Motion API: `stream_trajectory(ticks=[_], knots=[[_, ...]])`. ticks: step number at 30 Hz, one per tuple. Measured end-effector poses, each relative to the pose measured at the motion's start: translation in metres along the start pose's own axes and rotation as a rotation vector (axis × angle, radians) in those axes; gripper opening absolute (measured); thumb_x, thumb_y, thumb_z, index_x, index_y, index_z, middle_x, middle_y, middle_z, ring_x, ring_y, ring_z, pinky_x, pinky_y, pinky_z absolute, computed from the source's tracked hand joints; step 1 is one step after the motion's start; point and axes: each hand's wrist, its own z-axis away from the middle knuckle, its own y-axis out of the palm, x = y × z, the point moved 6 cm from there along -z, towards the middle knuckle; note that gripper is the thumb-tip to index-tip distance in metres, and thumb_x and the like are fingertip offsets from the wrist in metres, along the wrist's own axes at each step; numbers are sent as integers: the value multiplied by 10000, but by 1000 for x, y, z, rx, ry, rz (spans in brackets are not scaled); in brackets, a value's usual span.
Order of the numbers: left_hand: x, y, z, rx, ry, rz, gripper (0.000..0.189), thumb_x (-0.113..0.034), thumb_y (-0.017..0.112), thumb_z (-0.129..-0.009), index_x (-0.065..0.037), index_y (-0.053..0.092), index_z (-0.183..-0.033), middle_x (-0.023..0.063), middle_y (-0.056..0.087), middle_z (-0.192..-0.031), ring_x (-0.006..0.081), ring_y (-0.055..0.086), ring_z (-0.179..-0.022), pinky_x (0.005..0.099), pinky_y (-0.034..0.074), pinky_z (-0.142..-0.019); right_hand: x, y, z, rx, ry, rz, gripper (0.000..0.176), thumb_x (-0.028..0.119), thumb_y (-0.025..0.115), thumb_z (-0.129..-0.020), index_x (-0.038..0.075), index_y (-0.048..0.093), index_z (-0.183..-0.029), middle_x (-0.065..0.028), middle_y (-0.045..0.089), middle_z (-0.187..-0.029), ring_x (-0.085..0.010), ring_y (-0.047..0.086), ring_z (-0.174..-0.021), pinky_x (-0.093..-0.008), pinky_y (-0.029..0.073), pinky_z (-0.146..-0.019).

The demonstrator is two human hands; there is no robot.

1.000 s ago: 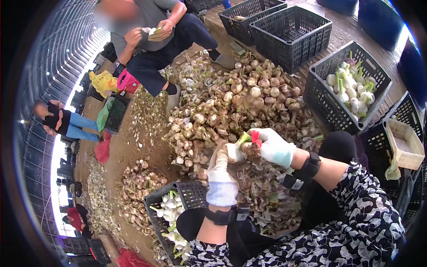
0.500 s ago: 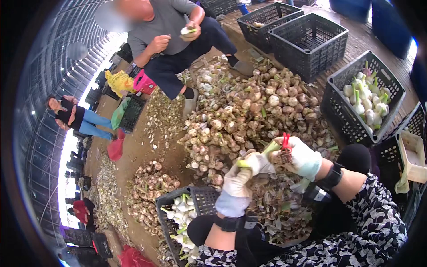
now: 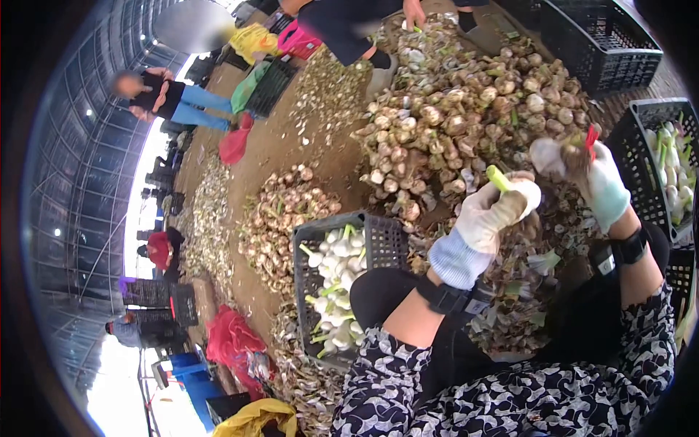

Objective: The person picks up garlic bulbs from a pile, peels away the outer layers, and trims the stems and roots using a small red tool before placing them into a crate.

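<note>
My left hand [image 3: 486, 222], in a whitish knit glove, is closed around a garlic bulb whose cut green stem [image 3: 498, 178] pokes out at the top; the bulb is mostly covered by the fingers. Apart from it to the right, my gloved right hand [image 3: 606, 182] has its fingers curled, smeared by motion. A red strip [image 3: 591, 141] shows at those fingers, with something brownish beside it that I cannot make out. Beyond both hands spreads a heap of unpeeled garlic [image 3: 466, 109]. Loose garlic skins [image 3: 510, 306] lie below them.
Left of my knee is a black crate [image 3: 386, 240] with cleaned white garlic [image 3: 338, 262]. Another crate of garlic [image 3: 644, 109] stands at right, and a black crate [image 3: 611, 62] behind. A smaller garlic pile [image 3: 291, 218] lies left. A co-worker's leg [image 3: 342, 33] borders the heap; another person [image 3: 171, 98] stands farther off.
The view has swung left and down. My hands, close together before, are now apart, the right one farther right; the left still holds the garlic bulb by its stem end.
</note>
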Motion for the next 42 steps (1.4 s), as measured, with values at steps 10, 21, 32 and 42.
stream_trajectory(ticks=[10, 21, 32, 42], knots=[[-8, -48, 5, -298, 77, 47, 471, 35, 508, -793, -34, 409, -1248, 114, 556, -1075, 195, 573, -923, 311, 509, -726, 4, 80, 26, 334, -270, 903, 218, -14, 517, -607, 7, 593, -811, -159, 563, -675, -320, 564, -644, -360, 456, -590], [-15, -19, 6, -174, 176, -161, 462, 172, 471, -761, 50, 420, -1204, 82, 524, -914, 157, 548, -811, 262, 491, -724, -8, 48, 33, 334, -84, 1270, 340, 205, 578, -725, 4, 533, -995, -179, 596, -888, -333, 593, -808, -395, 478, -669], [3, 2, -2, -212, -58, -461, 587, 72, 728, -626, -24, 522, -1168, 23, 568, -982, 124, 558, -885, 246, 473, -794, 10, 63, 30, 174, 446, 340, 306, 321, 653, -792, 50, 517, -752, 35, 430, -607, -30, 359, -645, -233, 342, -521], [3, -7, -2, -235, -4, -507, 650, 88, 692, -660, 15, 414, -1243, 102, 571, -1043, 148, 558, -903, 247, 477, -772, 10, 54, 14, 294, -28, 900, 344, 354, 628, -798, 32, 520, -744, -17, 535, -647, -92, 466, -547, -261, 404, -500]])
